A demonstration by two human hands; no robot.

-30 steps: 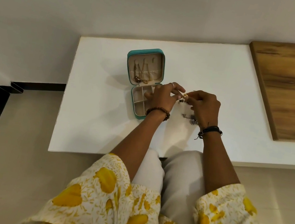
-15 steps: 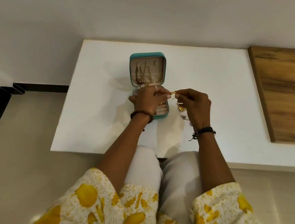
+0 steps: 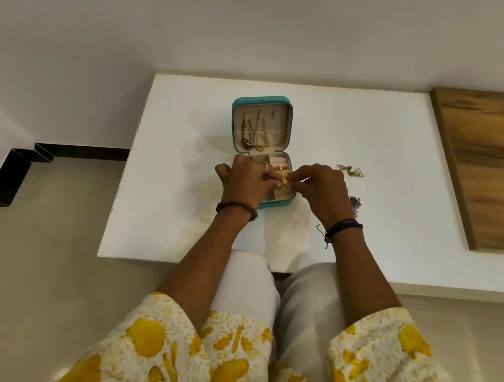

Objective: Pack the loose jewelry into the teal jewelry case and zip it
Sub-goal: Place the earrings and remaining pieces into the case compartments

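The teal jewelry case [image 3: 237, 110] lies open on the white table [image 3: 387, 140], its lid flat at the far side with necklaces [image 3: 254, 139] hanging inside. Gold rings [image 3: 281, 168] sit in the ring rolls of the near half. My left hand [image 3: 244, 179] and my right hand [image 3: 323, 188] meet over that near half, both pinching one small gold ring [image 3: 285, 181] between their fingertips. My left hand covers the case's left compartments. Loose earrings [image 3: 350, 170] lie on the table right of the case, and a dark piece of jewelry [image 3: 355, 203] peeks out beside my right wrist.
A wooden board [image 3: 501, 160] lies on the table's right part. The table's near edge runs just in front of my knees. A black metal frame [image 3: 11, 172] stands on the floor at the left.
Both hands have come down over the case's near half with the gold ring between them. The loose earrings to the right are now uncovered.
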